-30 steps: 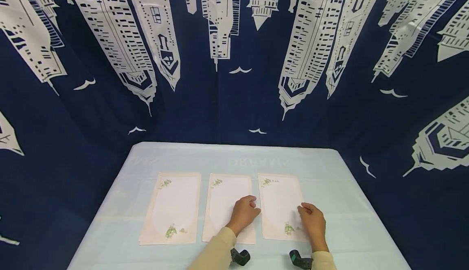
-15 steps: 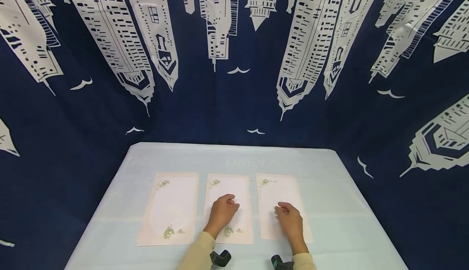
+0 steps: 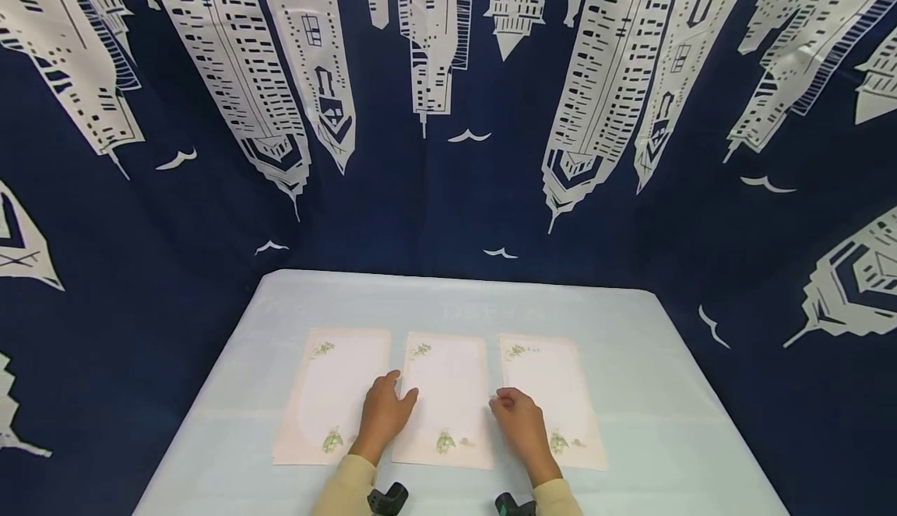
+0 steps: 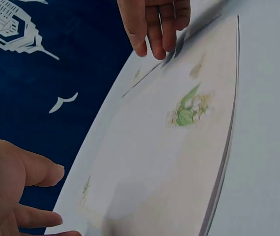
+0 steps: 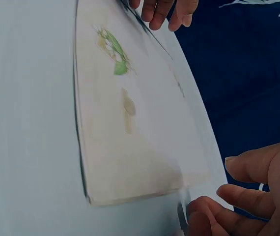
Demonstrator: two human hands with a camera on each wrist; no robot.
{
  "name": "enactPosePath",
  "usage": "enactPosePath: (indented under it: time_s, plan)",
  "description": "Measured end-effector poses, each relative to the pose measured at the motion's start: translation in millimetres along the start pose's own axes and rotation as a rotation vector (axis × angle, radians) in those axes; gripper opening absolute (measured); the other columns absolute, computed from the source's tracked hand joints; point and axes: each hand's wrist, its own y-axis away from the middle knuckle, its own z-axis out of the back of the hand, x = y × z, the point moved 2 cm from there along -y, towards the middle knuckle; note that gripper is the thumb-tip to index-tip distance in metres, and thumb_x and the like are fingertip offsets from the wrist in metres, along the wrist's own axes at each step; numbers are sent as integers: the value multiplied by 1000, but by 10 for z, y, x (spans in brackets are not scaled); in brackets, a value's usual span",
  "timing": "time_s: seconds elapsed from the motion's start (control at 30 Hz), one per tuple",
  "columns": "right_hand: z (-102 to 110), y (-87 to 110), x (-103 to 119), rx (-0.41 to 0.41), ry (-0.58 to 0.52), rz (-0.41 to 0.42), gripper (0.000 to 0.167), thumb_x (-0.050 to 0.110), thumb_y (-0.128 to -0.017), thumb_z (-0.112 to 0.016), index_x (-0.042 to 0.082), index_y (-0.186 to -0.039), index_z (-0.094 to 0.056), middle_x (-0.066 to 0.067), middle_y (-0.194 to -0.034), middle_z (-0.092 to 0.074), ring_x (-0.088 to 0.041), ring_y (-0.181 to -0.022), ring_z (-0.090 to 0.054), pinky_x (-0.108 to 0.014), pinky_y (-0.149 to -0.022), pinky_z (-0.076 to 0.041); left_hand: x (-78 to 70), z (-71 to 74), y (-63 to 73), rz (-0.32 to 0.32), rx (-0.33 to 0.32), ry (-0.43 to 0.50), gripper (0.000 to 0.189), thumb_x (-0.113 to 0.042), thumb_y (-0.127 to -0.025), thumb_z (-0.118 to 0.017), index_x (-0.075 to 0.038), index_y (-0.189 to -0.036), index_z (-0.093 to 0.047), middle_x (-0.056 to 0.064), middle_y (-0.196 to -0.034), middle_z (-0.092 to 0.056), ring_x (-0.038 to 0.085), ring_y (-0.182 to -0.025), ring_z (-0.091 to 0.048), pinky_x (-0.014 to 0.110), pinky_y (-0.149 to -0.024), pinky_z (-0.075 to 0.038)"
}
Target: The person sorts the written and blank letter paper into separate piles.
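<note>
Three pale pink sheets of letter paper with green floral prints lie in a row: a left sheet [image 3: 329, 399], a middle sheet [image 3: 444, 399] and a right sheet [image 3: 561, 391]. My left hand [image 3: 384, 415] is at the left edge of the middle sheet, overlapping the left one, its thumb apart from relaxed fingers. At the middle sheet's right edge is my right hand [image 3: 522, 426], loosely bent over the right sheet. The right wrist view shows that hand's thumb and fingers [image 5: 248, 196] apart beside the paper, with nothing between them.
A white cloth covers the table [image 3: 673, 422]. Behind it hangs a dark blue curtain [image 3: 434, 205] printed with upside-down white buildings and birds. Black devices sit at my left wrist [image 3: 388, 499] and right wrist [image 3: 515, 504].
Both hands have moved left: the left from the middle sheet's right side to its left edge, the right from the right sheet's far side to its near-middle edge. The sheets stay in place.
</note>
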Motion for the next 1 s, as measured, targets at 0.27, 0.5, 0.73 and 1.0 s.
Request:
enactPosePath:
  time_s: [0.27, 0.5, 0.73, 1.0]
  plan:
    - [-83, 52, 47, 40, 26, -16, 28, 13, -91, -71, -7, -110, -69, -11, -94, -72, -25, -84, -70, -37, -71, -58, 35, 12, 34, 25, 33, -27, 52, -19, -92, -72, 16, -126, -58, 33, -116, -63, 51, -112, -59, 58, -92, -50]
    - [-143, 85, 70, 32, 36, -15, 26, 13, -92, -70, -5, -111, -69, -12, -96, -72, -27, -88, -70, -38, -74, -58, 25, -15, 71, 24, 47, 5, 49, -19, -92, -71, 14, -126, -60, 32, -121, -63, 50, -118, -58, 58, -95, -49]
    - [-181, 101, 64, 25, 34, -34, 27, 14, -92, -70, -3, -112, -69, -13, -101, -72, -31, -96, -70, -40, -79, -59, 3, -23, 128, 19, 23, 32, 42, -18, -92, -71, 10, -123, -64, 31, -120, -65, 49, -117, -59, 58, -96, -48]
    - [-177, 126, 66, -2, 69, -18, 26, 13, -91, -71, -2, -112, -70, -14, -102, -72, -29, -94, -70, -42, -78, -58, -19, -40, 176, -31, -46, 5, 31, -11, -89, -73, 3, -117, -70, 26, -119, -69, 44, -115, -63, 56, -94, -51]
